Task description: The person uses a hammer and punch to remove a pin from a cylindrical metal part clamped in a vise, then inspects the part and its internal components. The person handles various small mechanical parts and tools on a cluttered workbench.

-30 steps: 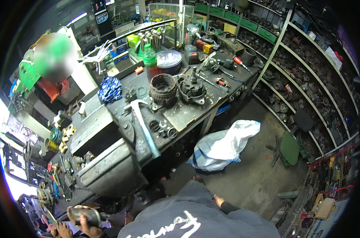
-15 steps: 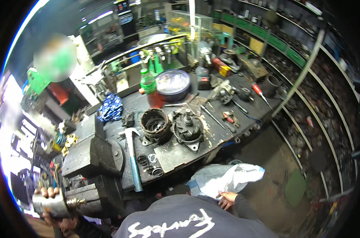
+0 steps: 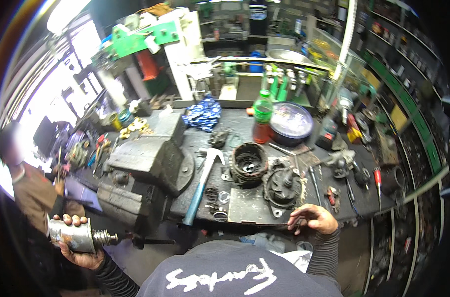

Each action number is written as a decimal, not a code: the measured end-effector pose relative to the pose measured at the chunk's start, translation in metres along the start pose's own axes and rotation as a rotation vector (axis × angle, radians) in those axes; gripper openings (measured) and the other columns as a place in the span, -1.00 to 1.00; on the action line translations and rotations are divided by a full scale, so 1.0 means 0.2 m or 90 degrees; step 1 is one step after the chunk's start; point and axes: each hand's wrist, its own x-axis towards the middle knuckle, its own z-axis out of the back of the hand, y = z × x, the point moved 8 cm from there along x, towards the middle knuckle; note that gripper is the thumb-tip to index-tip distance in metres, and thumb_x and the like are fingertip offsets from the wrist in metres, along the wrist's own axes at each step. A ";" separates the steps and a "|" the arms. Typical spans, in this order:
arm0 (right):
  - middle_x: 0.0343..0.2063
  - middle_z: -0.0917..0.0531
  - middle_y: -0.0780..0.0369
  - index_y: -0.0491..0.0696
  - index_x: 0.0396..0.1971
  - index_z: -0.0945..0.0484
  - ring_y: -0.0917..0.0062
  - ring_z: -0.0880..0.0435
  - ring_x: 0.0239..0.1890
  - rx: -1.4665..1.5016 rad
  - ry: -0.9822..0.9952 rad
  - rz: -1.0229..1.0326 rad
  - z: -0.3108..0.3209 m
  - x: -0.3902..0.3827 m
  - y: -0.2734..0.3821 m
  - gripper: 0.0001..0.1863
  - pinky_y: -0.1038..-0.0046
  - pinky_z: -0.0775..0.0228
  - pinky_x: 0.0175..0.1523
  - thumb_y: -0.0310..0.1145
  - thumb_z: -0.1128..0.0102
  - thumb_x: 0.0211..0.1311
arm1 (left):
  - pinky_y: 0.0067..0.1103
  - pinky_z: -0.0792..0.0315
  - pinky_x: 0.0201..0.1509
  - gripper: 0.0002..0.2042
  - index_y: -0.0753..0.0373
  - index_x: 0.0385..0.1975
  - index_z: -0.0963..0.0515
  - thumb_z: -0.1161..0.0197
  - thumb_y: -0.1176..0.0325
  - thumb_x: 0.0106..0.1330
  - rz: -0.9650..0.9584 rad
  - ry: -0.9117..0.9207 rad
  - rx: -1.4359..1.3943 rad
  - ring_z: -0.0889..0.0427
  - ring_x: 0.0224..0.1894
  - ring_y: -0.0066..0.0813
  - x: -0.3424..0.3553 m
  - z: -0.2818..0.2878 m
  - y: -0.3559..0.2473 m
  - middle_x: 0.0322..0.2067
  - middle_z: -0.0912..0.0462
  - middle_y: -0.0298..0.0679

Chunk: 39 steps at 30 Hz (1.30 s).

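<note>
My left hand grips a grey metal cylinder with a spring and shaft at one end, held low at the left, beside the big bench vise. My right hand rests with spread fingers on the front edge of the workbench, just below a round dark motor housing. A second ring-shaped housing lies to its left. Between the vise and these parts lies a hammer with a blue handle.
A green bottle, a round blue-rimmed bowl, a blue rag, screwdrivers and small rings crowd the bench. Another person stands at the left. Shelves of parts line the right wall.
The view has swung left and nearer to the bench. My right hand rose from the white bag on the floor to the bench edge. My left hand still holds the cylinder.
</note>
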 end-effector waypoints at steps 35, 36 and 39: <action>-0.02 -0.40 0.14 0.05 0.10 -0.35 0.25 -0.42 -0.07 -0.131 -0.579 0.064 0.47 2.51 0.54 -0.35 0.15 -0.34 -0.17 0.07 -0.21 0.04 | -0.27 -0.23 0.14 -0.41 0.25 0.15 -0.20 -0.20 0.19 0.13 -0.090 -0.252 0.130 -0.34 -0.06 -0.21 -0.14 1.20 -0.58 -0.12 -0.35 -0.13; -0.15 -0.51 0.16 0.01 -0.02 -0.47 0.31 -0.48 -0.18 -0.193 -0.599 0.052 0.55 2.54 0.55 -0.41 0.21 -0.37 -0.21 0.06 -0.26 0.00 | -0.25 -0.22 0.13 -0.40 0.24 0.15 -0.21 -0.20 0.18 0.11 -0.076 -0.265 0.127 -0.34 -0.05 -0.18 -0.12 1.26 -0.56 -0.12 -0.36 -0.12; -0.34 -0.59 0.20 -0.07 -0.18 -0.57 0.42 -0.51 -0.35 -0.402 -0.661 0.137 0.78 2.61 0.61 -0.51 0.33 -0.38 -0.25 -0.04 -0.33 -0.03 | -0.18 -0.21 0.12 -0.37 0.22 0.14 -0.25 -0.20 0.12 0.05 -0.044 -0.350 0.104 -0.34 -0.04 -0.09 -0.10 1.50 -0.52 -0.11 -0.38 -0.08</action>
